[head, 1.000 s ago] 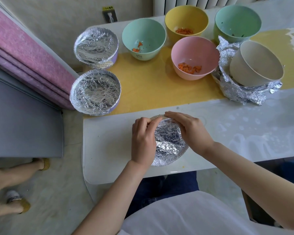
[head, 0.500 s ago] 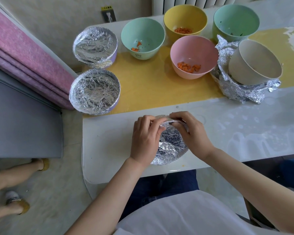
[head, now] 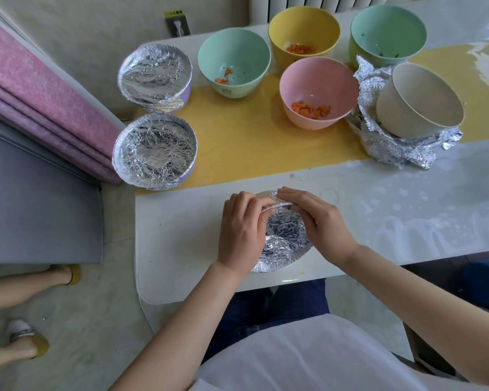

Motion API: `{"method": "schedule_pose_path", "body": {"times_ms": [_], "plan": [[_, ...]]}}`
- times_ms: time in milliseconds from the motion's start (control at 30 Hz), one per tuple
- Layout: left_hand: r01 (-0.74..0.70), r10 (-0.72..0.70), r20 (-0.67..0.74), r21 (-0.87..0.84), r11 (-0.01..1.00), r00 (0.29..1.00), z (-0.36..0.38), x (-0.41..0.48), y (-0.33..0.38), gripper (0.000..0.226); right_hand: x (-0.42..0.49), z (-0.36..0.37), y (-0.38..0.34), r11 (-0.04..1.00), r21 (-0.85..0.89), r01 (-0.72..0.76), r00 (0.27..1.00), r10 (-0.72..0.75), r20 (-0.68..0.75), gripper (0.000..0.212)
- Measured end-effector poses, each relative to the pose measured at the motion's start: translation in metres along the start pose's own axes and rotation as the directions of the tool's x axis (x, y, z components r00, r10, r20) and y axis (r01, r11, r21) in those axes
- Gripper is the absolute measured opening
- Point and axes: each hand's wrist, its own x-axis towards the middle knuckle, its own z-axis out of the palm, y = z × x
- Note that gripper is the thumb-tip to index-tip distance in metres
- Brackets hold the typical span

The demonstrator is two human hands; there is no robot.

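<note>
From my remote seat I see both hands working at the near edge of the white bench. A small round pale bowl stands there under a cover of crinkled silver foil. My left hand curls over the bowl's left side and pinches the foil at the far rim. My right hand lies over the right side, with its fingers and thumb nipping the same foil fold. The two hands' fingertips nearly meet there.

Along the left edge stand two foil-covered lilac bowls. Toward the far edge a pink plastic bowl holding orange carrot bits rests on a yellow mat.
</note>
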Motion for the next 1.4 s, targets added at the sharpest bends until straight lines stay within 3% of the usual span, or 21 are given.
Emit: {"method": "schedule_pose_path", "body": {"times_ms": [200,400,633,867,1000,1133,1400], "plan": [[0.014,-0.016,-0.039,-0.044,0.999,0.999,0.001,0.0,-0.004,0.001,0.008,-0.002,-0.003,0.992,-0.112,0.05,0.994,-0.039,0.099,0.037],[-0.002,0.001,-0.047,-0.025,1.0,0.999,0.003,-0.001,-0.003,0.001,0.014,-0.011,-0.006,0.991,-0.13,0.034,0.98,-0.007,0.201,0.052],[-0.052,0.049,-0.078,-0.036,0.998,0.996,0.001,-0.001,-0.003,0.004,0.021,-0.017,-0.01,0.993,-0.086,0.082,0.935,-0.047,0.351,0.052],[0.005,-0.009,-0.037,-0.096,0.995,0.999,0.0,-0.001,-0.002,0.005,0.017,-0.016,-0.01,0.997,-0.058,0.044,0.937,-0.021,0.349,0.042],[0.08,-0.086,-0.032,-0.159,0.984,0.996,-0.001,-0.002,-0.007,0.004,0.01,-0.014,-0.004,0.998,-0.041,-0.053,0.982,0.06,0.181,0.04],[0.081,-0.09,-0.049,-0.169,0.982,0.995,-0.004,-0.001,-0.009,0.007,0.004,-0.01,0.001,0.995,-0.027,-0.096,0.987,0.099,0.125,0.04],[0.037,-0.048,-0.055,-0.182,0.983,0.997,-0.003,-0.003,-0.005,0.006,0.01,-0.006,-0.006,0.987,-0.161,0.004,0.984,0.024,0.174,0.048]]}}
